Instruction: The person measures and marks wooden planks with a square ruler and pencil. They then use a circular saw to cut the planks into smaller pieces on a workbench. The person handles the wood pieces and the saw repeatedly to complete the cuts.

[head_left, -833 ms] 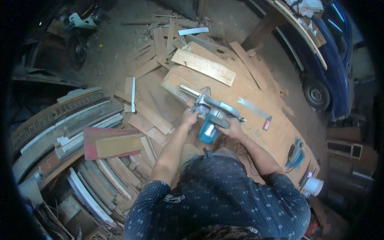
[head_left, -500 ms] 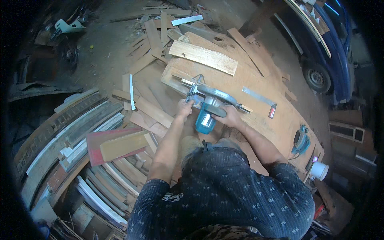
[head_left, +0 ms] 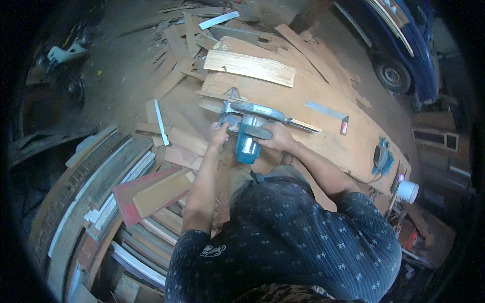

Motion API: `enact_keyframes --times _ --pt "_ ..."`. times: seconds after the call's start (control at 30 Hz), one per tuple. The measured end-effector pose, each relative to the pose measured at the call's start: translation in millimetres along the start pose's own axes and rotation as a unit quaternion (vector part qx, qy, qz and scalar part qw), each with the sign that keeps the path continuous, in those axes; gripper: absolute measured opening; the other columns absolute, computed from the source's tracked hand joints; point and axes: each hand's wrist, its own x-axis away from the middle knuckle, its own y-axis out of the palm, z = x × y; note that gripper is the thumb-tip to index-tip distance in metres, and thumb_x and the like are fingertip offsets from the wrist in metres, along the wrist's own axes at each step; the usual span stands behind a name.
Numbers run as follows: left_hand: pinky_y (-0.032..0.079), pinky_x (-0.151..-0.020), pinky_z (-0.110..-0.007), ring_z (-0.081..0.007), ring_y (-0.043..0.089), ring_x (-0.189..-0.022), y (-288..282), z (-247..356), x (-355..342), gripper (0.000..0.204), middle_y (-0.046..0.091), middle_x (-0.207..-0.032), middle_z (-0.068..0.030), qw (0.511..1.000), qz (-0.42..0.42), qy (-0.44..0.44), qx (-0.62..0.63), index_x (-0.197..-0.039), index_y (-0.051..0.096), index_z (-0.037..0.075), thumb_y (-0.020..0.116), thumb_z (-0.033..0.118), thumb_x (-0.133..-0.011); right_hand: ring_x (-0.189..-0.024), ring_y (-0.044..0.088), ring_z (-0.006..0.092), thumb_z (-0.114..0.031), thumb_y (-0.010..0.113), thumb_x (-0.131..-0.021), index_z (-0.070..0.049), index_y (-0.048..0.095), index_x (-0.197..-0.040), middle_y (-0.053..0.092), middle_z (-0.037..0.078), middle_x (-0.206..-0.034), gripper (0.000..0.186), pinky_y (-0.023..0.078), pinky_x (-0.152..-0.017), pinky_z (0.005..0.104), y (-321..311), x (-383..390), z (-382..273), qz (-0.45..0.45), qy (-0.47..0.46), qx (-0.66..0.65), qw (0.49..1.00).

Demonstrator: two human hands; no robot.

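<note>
A teal and grey circular saw (head_left: 248, 144) rests over the near-left edge of a wooden worktop (head_left: 323, 146). My right hand (head_left: 278, 136) is wrapped round its dark rear handle. At the saw's left end, my left hand (head_left: 218, 134) is closed on the front of its metal base plate; the fingertips are partly hidden. A narrow wood strip (head_left: 306, 124) sticks out to the right of the saw, along its base. What lies directly beneath the blade is hidden.
Beyond the saw lies a pale board (head_left: 250, 68). A try square (head_left: 326, 110) and a teal power tool (head_left: 383, 157) are on the worktop to the right. Offcuts (head_left: 174, 91) litter the floor left; stacked planks (head_left: 101, 202) stand nearer. A blue vehicle (head_left: 422, 60) is at far right.
The saw and both hands have shifted slightly left relative to the worktop. Both hands keep their grip. The whole view has also shifted a little.
</note>
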Motion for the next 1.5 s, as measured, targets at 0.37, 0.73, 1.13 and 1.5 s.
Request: enact_keyframes --times 0.37,0.73,1.13,1.5 --pt "0.042 -0.04 -0.026 -0.0092 0.052 -0.048 -40 -2 -19 0.031 0.06 -0.071 -0.0015 0.999 0.033 0.009 0.011 -0.101 0.066 0.001 0.074 0.028 -0.089 -0.089 0.067 0.0429 -0.04 0.078 -0.079 -0.002 0.072 -0.095 0.07 0.024 -0.095 0.042 0.052 -0.08 0.0495 9 -32 -28 -0.019 0.002 -0.033 0.999" --pt "0.038 -0.041 -0.025 -0.0082 0.05 -0.049 -59 10 -19 0.031 0.059 -0.072 0.0006 0.999 0.036 0.006 0.023 -0.103 0.066 0.003 0.074 0.03 -0.089 -0.088 0.067 0.0435 -0.039 0.078 -0.08 -0.001 0.071 -0.094 0.07 0.024 -0.092 0.041 0.052 -0.079 0.0502 21 -51 -41 -0.013 -0.015 -0.025 0.999" --pt "0.041 -0.045 -0.023 -0.0073 0.051 -0.051 -158 38 -35 0.034 0.061 -0.072 -0.0001 0.998 0.059 -0.01 -0.019 -0.107 0.063 0.006 0.072 0.034 -0.091 -0.086 0.07 0.0419 -0.047 0.077 -0.082 -0.002 0.073 -0.105 0.072 0.026 -0.09 0.051 0.054 -0.079 0.0483 59 -117 -79 -0.039 -0.035 -0.042 0.998" --pt "0.043 -0.047 -0.023 -0.0062 0.053 -0.054 30 84 130 0.034 0.062 -0.08 0.0006 0.997 0.029 0.036 0.067 -0.105 0.058 0.006 0.078 0.029 -0.09 -0.089 0.072 0.0381 -0.044 0.079 -0.078 -0.013 0.076 -0.108 0.074 0.018 -0.094 0.043 0.056 -0.081 0.0473 -104 53 -79 -0.014 0.001 -0.012 1.0"
